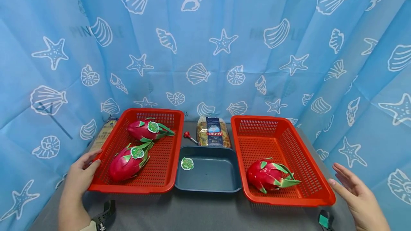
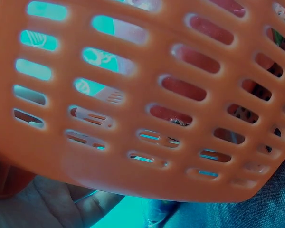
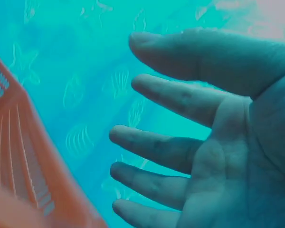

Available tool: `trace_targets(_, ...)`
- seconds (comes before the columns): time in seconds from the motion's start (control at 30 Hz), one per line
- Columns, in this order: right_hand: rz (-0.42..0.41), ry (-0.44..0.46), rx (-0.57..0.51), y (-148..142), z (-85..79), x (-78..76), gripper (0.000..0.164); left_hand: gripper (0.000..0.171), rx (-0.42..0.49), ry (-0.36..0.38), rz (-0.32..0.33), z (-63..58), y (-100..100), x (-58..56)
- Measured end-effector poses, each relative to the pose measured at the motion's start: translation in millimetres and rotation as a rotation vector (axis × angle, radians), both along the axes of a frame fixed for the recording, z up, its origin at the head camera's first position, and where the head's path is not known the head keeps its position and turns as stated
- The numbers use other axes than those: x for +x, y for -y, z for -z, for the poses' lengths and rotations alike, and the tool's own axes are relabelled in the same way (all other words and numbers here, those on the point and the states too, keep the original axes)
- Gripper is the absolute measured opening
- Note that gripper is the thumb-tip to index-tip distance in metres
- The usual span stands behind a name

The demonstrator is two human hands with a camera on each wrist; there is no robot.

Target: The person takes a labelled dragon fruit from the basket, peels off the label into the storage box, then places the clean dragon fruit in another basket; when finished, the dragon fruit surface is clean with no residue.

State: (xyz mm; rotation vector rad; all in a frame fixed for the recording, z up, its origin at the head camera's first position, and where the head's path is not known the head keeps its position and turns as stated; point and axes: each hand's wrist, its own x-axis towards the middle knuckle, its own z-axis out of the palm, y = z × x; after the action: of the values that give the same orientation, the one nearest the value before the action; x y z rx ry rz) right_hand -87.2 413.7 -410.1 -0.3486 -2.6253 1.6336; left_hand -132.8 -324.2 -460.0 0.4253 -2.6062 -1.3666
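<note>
My left hand [image 1: 81, 170] is at the outer left side of the left red plastic basket [image 1: 160, 186], its fingertips right at the rim. Close up in the left wrist view, the slotted basket wall [image 2: 109, 166] covers part of that hand [image 2: 52, 204]. Two dragon fruits [image 1: 126, 165] with green stickers lie in this basket. My right hand [image 1: 359, 195] is held beside the right red basket [image 1: 289, 201], apart from its rim. In the right wrist view its fingers [image 3: 156, 142] are spread and hold nothing. One dragon fruit [image 1: 264, 175] lies in that right basket.
Between the baskets stands a dark blue tray [image 1: 208, 174] with a round green sticker [image 1: 187, 164] inside. Behind it are a pasta bag [image 1: 213, 131] and a red lollipop [image 1: 187, 135]. Another package [image 1: 104, 133] is partly hidden behind the left basket. A shell-print curtain [image 1: 205, 45] surrounds the grey table [image 1: 192, 213].
</note>
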Motion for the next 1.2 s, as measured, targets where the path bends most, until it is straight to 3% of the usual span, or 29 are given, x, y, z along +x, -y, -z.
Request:
trace_targets(0.17,0.016,-0.079,0.056,12.9,-8.9,2.1,0.071,0.052,0.018,0.019,-0.004,-1.0,1.5,0.6)
trace_targets(0.47,-0.094,-0.418,-0.337,58.1,-36.1,-4.2,0.054,0.052,0.025,0.018,-0.012,-0.9,2.8,3.1)
trace_targets(0.7,-0.049,-0.571,-0.409,105.8,-60.2,-5.7,0.045,0.052,0.014,0.009,-0.012,0.4,4.3,4.3)
trace_targets(0.97,-0.021,-0.608,-0.431,151.0,-74.3,-7.4,0.041,0.051,-0.005,0.0,-0.001,-0.6,2.2,1.8)
trace_targets(1.2,-0.13,-0.701,-0.501,180.9,-72.2,-12.1,0.042,0.05,-0.002,0.003,0.006,-0.7,0.0,0.2)
